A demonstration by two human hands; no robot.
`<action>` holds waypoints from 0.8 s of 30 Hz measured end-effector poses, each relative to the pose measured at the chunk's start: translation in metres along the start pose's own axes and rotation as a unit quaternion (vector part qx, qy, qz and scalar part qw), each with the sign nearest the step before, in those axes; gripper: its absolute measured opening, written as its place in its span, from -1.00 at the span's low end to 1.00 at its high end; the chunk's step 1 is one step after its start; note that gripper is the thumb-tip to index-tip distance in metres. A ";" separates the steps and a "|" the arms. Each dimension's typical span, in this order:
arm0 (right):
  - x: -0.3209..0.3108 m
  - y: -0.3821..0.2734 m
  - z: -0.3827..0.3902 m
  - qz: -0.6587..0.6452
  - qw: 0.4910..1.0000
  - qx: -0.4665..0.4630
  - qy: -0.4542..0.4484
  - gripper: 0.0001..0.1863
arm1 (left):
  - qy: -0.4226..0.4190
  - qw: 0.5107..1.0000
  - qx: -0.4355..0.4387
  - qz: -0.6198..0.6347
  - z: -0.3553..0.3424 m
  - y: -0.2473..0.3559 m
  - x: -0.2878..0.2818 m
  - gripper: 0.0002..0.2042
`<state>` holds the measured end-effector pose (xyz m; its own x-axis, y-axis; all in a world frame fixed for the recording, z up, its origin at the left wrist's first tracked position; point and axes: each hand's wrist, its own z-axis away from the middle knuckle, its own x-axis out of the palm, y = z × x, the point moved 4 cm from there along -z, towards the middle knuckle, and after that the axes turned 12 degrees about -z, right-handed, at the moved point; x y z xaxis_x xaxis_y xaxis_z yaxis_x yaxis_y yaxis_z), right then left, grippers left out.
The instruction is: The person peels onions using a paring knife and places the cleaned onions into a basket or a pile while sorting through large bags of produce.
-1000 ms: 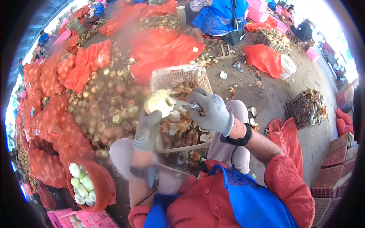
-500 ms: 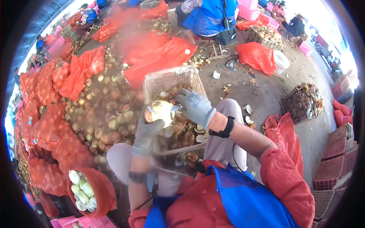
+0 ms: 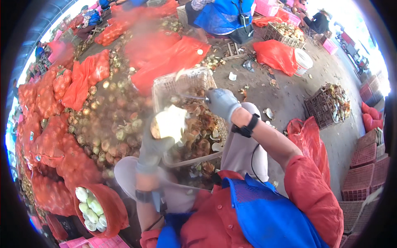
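My left hand [image 3: 154, 148], in a grey glove, is wrapped round a partly peeled onion [image 3: 170, 124], whose pale surface glares in the light. In my gloved right hand [image 3: 223, 103] is a small knife [image 3: 194, 97], its thin blade pointing left, apart from the onion. Both hands are over a pale plastic crate [image 3: 194, 161] between my knees, with onion skins [image 3: 202, 124] lying in it. A blurred pale scrap [image 3: 180, 74] shows by the crate's far rim.
Loose onions [image 3: 111, 124] cover the ground on the left, beside full red mesh bags [image 3: 47, 136]. A red-rimmed container of peeled onions [image 3: 113, 206] stands at lower left. On the right are a crate of peelings [image 3: 320, 111] and stacked crates [image 3: 357, 182]. Other people sit farther off.
My right hand with the knife has moved up and right, away from the onion. The left hand keeps hold of the onion, shifted slightly left, and more of its pale side faces up.
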<state>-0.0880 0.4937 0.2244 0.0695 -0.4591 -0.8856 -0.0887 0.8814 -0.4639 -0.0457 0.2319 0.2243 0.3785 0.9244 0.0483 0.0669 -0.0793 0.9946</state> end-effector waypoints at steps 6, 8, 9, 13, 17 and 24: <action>-0.014 -0.070 0.043 -0.285 0.956 -0.065 0.010 -0.79 | 0.032 0.981 0.106 0.158 -0.007 0.029 0.003 -0.18; -0.014 -0.085 0.052 -0.426 0.901 -0.069 -0.037 -0.90 | 0.047 0.974 0.100 0.199 -0.007 0.018 0.001 -0.10; -0.011 -0.087 0.054 -0.426 0.901 -0.073 -0.037 -0.90 | 0.048 0.974 0.103 0.197 -0.007 0.015 0.001 -0.10; -0.009 -0.103 0.056 -0.443 0.888 -0.106 -0.066 -0.82 | 0.047 0.967 0.113 0.223 -0.011 0.002 0.000 -0.08; -0.037 -0.091 0.045 -0.561 0.817 -0.115 0.066 -0.59 | 0.136 0.984 0.109 0.033 -0.018 -0.020 -0.014 -0.15; -0.035 -0.103 0.030 -0.665 0.739 -0.106 -0.014 -0.52 | -0.011 0.975 0.084 0.207 -0.002 0.042 0.010 -0.19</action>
<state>-0.0517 0.4226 0.3035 0.2548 -0.8991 0.3559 -0.0773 -0.3858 -0.9193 -0.0406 0.2384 0.2663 0.4243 0.7927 0.4377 0.0545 -0.5048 0.8615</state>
